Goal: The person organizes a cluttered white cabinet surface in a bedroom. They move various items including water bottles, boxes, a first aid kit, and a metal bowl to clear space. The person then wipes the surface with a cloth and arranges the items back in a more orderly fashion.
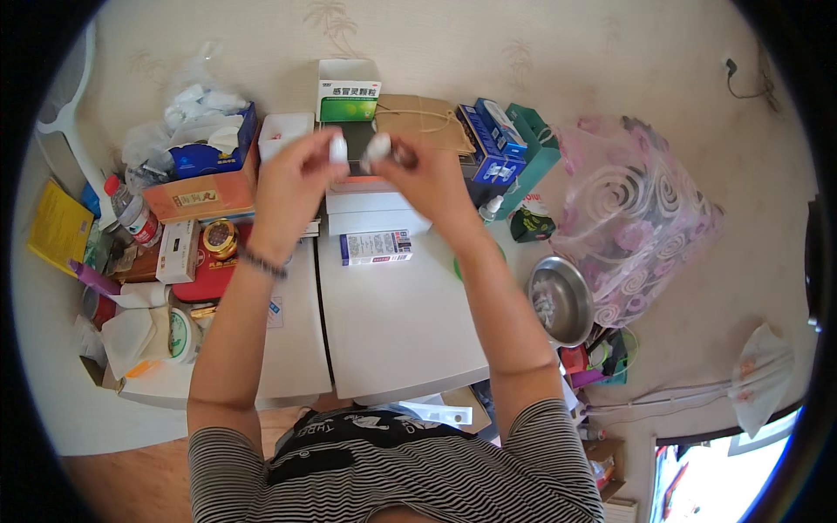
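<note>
Both my hands are raised over the back half of the white table. My left hand point(301, 179) pinches a small white cylinder point(338, 148), perhaps a cap or little bottle. Between the fingers of my right hand point(427, 174) is another small white object point(377, 148), blurred and partly covered. The two objects are a short way apart. Behind them stands a green-and-white carton point(349, 96) with its top open. Below the hands, a small blue-and-white box point(376, 247) lies on the table, in front of a stack of white boxes point(375, 213).
At left are crowded boxes, a red-capped bottle point(132, 213), a gold-lidded jar point(220, 239) and a white tub point(181, 336). A steel bowl point(571, 301) sits at the right edge, near a pink patterned plastic cover point(636, 209). Blue boxes point(493, 148) and a brown paper bag point(423, 120) stand behind.
</note>
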The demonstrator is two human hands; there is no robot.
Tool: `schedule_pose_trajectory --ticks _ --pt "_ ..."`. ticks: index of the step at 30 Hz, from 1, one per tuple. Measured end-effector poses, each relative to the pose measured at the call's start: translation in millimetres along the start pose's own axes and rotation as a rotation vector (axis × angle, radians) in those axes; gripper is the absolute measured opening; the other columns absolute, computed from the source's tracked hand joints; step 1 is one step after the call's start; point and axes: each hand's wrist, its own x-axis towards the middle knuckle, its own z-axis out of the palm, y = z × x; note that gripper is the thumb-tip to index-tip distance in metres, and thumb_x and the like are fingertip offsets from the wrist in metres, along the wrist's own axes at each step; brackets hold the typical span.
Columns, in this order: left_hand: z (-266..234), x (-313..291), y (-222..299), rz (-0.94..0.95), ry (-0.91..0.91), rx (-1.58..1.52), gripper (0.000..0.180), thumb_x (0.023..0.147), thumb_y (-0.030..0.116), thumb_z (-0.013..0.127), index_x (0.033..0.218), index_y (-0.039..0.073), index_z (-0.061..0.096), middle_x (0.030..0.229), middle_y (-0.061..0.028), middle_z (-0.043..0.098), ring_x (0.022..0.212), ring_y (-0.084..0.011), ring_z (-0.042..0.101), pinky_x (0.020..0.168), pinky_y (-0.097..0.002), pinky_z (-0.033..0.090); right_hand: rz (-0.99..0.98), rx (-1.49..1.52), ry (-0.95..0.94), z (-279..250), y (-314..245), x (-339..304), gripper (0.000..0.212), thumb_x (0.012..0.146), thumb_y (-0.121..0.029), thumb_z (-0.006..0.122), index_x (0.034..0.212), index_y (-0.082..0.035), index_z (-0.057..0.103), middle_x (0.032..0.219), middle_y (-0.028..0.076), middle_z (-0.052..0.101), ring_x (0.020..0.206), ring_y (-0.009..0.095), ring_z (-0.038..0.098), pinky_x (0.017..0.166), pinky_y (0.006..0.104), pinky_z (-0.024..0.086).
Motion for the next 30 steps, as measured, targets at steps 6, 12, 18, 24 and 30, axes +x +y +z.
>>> schedule_pose_trajectory --ticks 6,12,18,24,30 --pt "14.9 70.9 -52.4 0.046 0.118 0.126 0.031 0.078 0.0 0.071 0.108 0.002 0.064 0.086 -0.0104 0.07 0.075 -0.0191 0.067 0.071 -0.0289 0.053 -0.054 -0.393 0.02 31.3 35.5 85.5 0.035 0.073 -0.014 0.076 0.099 0.0 0.057 0.087 0.018 0.067 0.087 0.036 0.066 0.074 0.0429 0.052" --pt "23.6 67.8 -56.1 0.063 0.199 0.183 0.037 0.073 -0.001 0.075 0.108 0.002 0.063 0.095 -0.0119 0.064 0.084 -0.0226 0.065 0.074 -0.031 0.053 -0.003 -0.286 0.006 35.3 39.8 86.6 0.041 0.07 -0.008 0.079 0.1 0.001 0.054 0.095 0.021 0.067 0.094 0.037 0.065 0.079 0.0436 0.052" --pt "23.0 66.0 -71.4 0.147 0.176 0.152 0.036 0.074 -0.005 0.073 0.107 0.001 0.06 0.098 -0.0121 0.063 0.085 -0.0223 0.064 0.076 -0.0305 0.054 -0.081 -0.301 -0.059 27.0 42.3 84.8 0.047 0.066 -0.002 0.08 0.103 0.001 0.052 0.102 0.021 0.063 0.097 0.038 0.062 0.084 0.0427 0.051" --pt "22.4 73.0 -65.8 0.129 0.176 0.228 0.033 0.075 -0.007 0.072 0.104 0.0 0.058 0.094 -0.0111 0.062 0.085 -0.0202 0.064 0.076 -0.0298 0.054 -0.116 -0.279 0.06 33.8 55.7 87.7 0.047 0.068 0.003 0.075 0.107 0.0 0.048 0.104 0.021 0.055 0.099 0.041 0.058 0.084 0.0437 0.05" --pt "7.9 42.9 -53.2 0.218 0.23 0.241 0.035 0.075 0.0 0.073 0.105 0.003 0.055 0.092 -0.0102 0.057 0.084 -0.0214 0.06 0.075 -0.0331 0.051 -0.309 -0.38 0.097 43.0 70.9 94.1 0.037 0.069 0.002 0.065 0.103 0.0 0.051 0.103 0.021 0.053 0.099 0.042 0.052 0.087 0.0469 0.045"
